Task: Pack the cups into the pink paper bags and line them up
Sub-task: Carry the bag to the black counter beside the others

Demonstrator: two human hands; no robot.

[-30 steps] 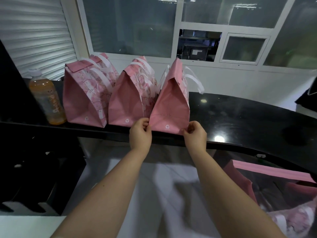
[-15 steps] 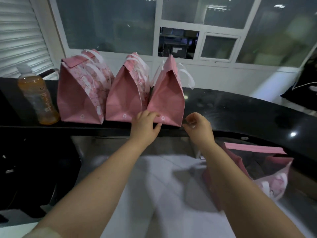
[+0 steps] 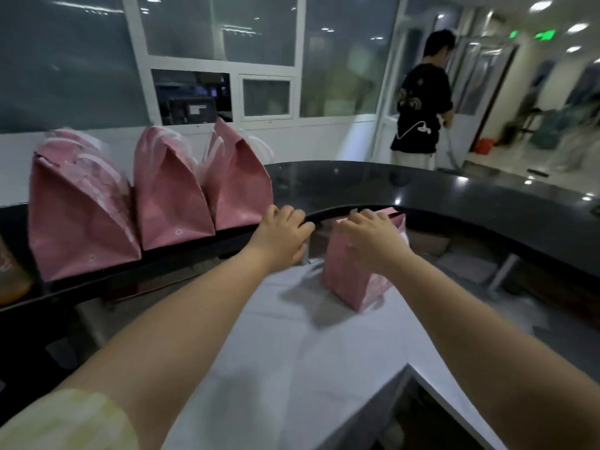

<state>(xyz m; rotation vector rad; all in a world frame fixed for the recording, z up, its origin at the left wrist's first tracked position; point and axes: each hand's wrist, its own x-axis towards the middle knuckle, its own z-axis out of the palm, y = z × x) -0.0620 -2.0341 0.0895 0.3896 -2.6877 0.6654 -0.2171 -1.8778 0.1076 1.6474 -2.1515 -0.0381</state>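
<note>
Three pink bags in a row on the black counter, left of frame. Fourth bag upright centre-right; right hand on its rim, grip unclear. Left hand relaxed, empty. Paper likely light and crushable: lift by the rim.

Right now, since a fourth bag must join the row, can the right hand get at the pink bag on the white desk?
Probably yes. The right hand is right over the top of the pink bag, which stands on the white desk with nothing between them.
</note>
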